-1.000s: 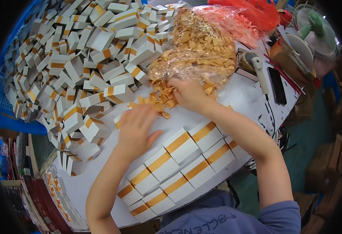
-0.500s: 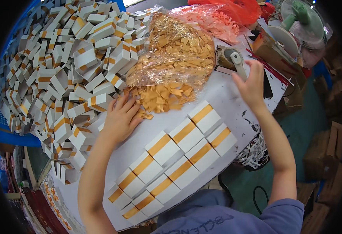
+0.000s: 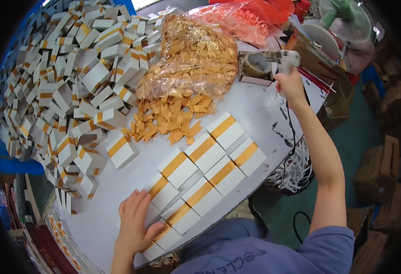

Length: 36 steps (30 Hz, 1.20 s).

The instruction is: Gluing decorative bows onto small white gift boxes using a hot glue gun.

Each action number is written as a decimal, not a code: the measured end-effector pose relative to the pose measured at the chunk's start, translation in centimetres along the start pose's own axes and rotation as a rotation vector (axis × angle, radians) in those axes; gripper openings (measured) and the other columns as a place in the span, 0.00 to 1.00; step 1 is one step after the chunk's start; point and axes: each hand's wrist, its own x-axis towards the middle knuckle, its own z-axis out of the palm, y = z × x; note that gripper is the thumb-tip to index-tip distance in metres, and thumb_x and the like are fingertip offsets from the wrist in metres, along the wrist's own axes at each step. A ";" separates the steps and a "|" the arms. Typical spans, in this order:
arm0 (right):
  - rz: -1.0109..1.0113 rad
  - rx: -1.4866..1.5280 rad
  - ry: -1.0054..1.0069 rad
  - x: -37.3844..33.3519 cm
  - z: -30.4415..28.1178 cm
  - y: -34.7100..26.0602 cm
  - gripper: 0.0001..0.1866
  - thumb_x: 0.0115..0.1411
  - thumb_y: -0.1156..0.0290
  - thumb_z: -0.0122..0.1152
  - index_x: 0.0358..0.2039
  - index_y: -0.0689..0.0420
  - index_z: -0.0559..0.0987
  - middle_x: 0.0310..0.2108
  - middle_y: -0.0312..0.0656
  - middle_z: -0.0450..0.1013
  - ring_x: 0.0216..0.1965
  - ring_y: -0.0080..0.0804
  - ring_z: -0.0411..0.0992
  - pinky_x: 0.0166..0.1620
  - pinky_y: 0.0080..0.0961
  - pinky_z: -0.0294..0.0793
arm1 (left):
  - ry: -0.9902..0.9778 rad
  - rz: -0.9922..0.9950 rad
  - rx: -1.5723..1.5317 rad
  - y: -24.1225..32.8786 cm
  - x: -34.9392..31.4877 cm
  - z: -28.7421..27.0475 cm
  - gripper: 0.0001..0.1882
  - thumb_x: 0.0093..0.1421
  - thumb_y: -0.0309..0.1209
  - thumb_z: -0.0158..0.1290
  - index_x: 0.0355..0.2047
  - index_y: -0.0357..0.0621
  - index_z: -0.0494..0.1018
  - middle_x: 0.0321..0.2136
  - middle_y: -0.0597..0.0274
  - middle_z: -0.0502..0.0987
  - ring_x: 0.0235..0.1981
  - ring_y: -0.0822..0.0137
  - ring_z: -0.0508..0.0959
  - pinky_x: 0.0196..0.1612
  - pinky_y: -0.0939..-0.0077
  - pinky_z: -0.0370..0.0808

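Curling round a white glue gun (image 3: 290,58), the fingers of the right hand (image 3: 292,86) hold it over the table (image 3: 95,223). The left hand (image 3: 135,223), fingers loosely parted, lies over one end of two rows of gold-banded white boxes (image 3: 204,197). Farther out, gold ribbon bows (image 3: 177,114) spill from a clear plastic bag (image 3: 200,52).

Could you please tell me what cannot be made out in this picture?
In the head view:
White box by the left hand: partly hidden under that hand.
White corded tool: front end blurred; handle covered by the right hand.
Fan: top cut off by the upper edge.
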 end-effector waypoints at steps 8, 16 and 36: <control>-0.011 -0.049 -0.029 -8.9 -3.1 1.9 0.11 0.51 0.70 0.59 0.33 0.59 0.69 0.15 0.30 0.63 0.16 0.16 0.59 0.20 0.16 0.58 | 0.104 -0.534 0.054 -0.7 -8.3 2.3 0.41 0.51 0.46 0.54 0.58 0.36 0.53 0.60 0.43 0.51 0.61 0.44 0.50 0.60 0.52 0.45; 0.442 0.724 -0.870 -20.5 2.1 -4.6 0.20 0.45 0.66 0.60 0.37 0.59 0.65 0.36 0.35 0.61 0.28 0.23 0.60 0.26 0.21 0.60 | 0.554 -0.648 -0.228 -2.5 -12.8 5.6 0.39 0.49 0.33 0.55 0.59 0.38 0.51 0.61 0.44 0.50 0.62 0.47 0.49 0.61 0.59 0.46; -0.156 -0.276 -1.555 -28.6 16.6 -8.0 0.08 0.47 0.73 0.59 0.28 0.60 0.71 0.23 0.42 0.68 0.22 0.29 0.67 0.28 0.24 0.66 | 0.636 -0.598 -0.263 -2.9 -11.4 6.8 0.35 0.48 0.36 0.58 0.56 0.40 0.58 0.57 0.50 0.59 0.59 0.48 0.55 0.58 0.59 0.47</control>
